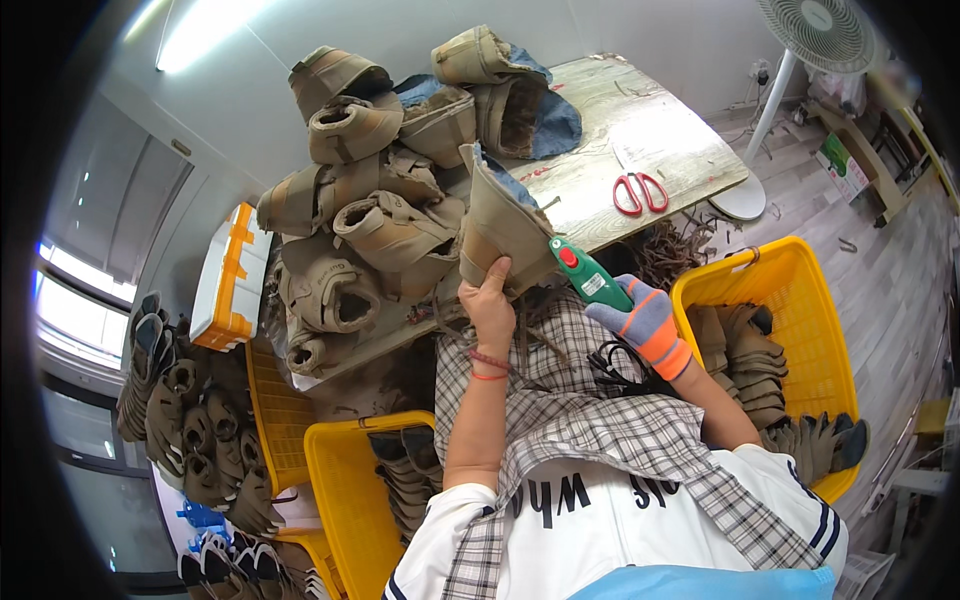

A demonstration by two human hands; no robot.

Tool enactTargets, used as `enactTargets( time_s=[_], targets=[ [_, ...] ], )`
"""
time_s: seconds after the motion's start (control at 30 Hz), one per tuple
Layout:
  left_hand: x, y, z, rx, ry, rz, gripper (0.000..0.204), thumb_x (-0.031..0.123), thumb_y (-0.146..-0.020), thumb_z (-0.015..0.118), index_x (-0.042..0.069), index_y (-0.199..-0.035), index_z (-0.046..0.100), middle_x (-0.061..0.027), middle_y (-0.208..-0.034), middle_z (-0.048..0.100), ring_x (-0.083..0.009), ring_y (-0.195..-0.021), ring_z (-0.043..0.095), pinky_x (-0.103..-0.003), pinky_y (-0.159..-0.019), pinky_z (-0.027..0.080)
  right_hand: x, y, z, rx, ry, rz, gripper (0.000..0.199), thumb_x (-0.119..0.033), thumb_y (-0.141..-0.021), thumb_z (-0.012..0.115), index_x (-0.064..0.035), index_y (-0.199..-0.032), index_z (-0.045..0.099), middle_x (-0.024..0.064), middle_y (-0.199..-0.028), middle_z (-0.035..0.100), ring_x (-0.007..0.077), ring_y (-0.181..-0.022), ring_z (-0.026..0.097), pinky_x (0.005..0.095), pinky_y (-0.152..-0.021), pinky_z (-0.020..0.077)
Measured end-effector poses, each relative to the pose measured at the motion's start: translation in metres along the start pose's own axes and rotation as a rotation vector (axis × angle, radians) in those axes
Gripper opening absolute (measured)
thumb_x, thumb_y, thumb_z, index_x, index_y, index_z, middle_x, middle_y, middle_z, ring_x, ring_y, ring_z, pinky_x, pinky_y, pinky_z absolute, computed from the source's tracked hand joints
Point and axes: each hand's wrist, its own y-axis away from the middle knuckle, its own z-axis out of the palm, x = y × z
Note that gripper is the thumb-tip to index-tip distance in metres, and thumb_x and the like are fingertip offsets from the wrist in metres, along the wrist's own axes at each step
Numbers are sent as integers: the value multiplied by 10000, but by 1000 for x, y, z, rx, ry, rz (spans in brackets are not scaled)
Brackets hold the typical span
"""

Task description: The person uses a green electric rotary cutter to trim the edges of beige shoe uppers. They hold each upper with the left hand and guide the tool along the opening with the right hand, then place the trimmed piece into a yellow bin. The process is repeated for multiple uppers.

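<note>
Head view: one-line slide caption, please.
Bare left hand holds a tan shoe upper; gloved right hand grips a green handheld tool close by; red-handled scissors lie on the worktable.

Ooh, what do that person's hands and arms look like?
The right hand wears a grey glove with orange stripes and an orange cuff. The left hand is bare, with two reddish bands at its wrist. Both short sleeves are white with dark stripes.
</note>
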Motion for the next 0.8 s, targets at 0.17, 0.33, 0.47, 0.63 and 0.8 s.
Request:
enactTargets(
  time_s=[0.17,0.33,0.47,0.63,0.8],
  targets=[
    [4,10,7,-22,-272,90,171,67,-818,688,-41,-946,654,-11,-873,659,-74,-765,559,-233,-683,454,-3,-6,0,19,-122,49,458,-383,-675,802,-24,-910,642,35,-636,630,73,-541,575,235,-519,468],
    [-2,12,-2,-166,-649,250,168,83,-812,693,-53,-902,651,-84,-816,676,-143,-681,613,-272,-618,469,-8,-13,-2,48,-155,56,427,-356,-690,793,-10,-890,642,27,-656,636,60,-562,572,233,-531,469],
    [-7,10,-8,-304,-875,476,169,89,-795,707,-62,-847,648,-175,-770,665,-288,-649,644,-317,-572,483,-10,-18,-6,35,-202,105,415,-350,-694,793,-14,-885,642,35,-662,634,58,-565,561,235,-536,469],
    [-8,6,-13,-451,-1037,733,127,65,-789,695,-42,-840,646,-176,-752,636,-323,-642,610,-370,-553,470,-14,-22,-15,-24,-375,138,357,-338,-740,774,-29,-819,613,-27,-614,556,32,-535,491,197,-486,400],
    [1,3,-12,-490,-1059,891,77,15,-747,702,-12,-770,634,-169,-728,611,-348,-638,584,-390,-527,453,-17,-21,-21,-56,-459,140,342,-326,-754,764,-30,-832,612,-20,-640,565,36,-530,490,200,-489,397]
  ],
)
